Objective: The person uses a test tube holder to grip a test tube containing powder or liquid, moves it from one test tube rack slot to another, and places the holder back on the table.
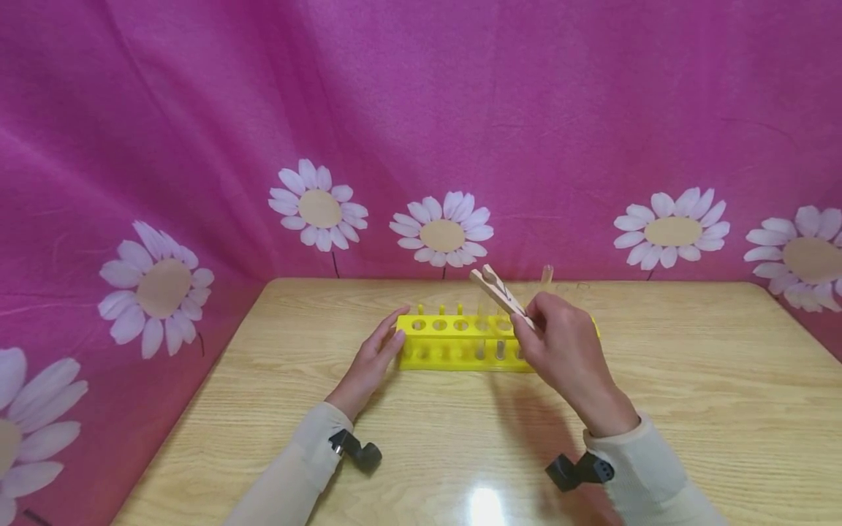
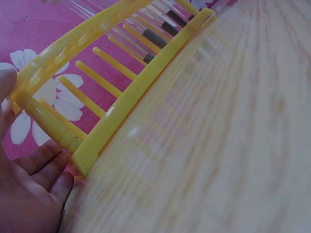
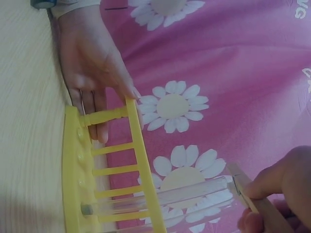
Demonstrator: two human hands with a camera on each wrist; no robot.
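A yellow test tube rack [image 1: 437, 332] stands on the table with several clear test tubes in it. Dark material [image 2: 154, 39] fills the bottoms of some tubes in the left wrist view. My left hand [image 1: 370, 363] holds the rack's left end, thumb at the front upper corner and fingers round the end post. My right hand [image 1: 569, 351] grips a wooden test tube holder [image 1: 500, 294] with a wire spring, tilted up to the left above the rack. In the right wrist view the holder's tip overlaps the mouth of a test tube [image 3: 194, 191]. My right hand hides the rack's right part.
The wood-grain table [image 1: 316, 307] reaches back to a pink cloth [image 1: 552, 131] printed with white daisies. The rack's left holes have no tubes in them. Another tube top [image 1: 547, 275] sticks up behind my right hand. Both wrists carry small black cameras.
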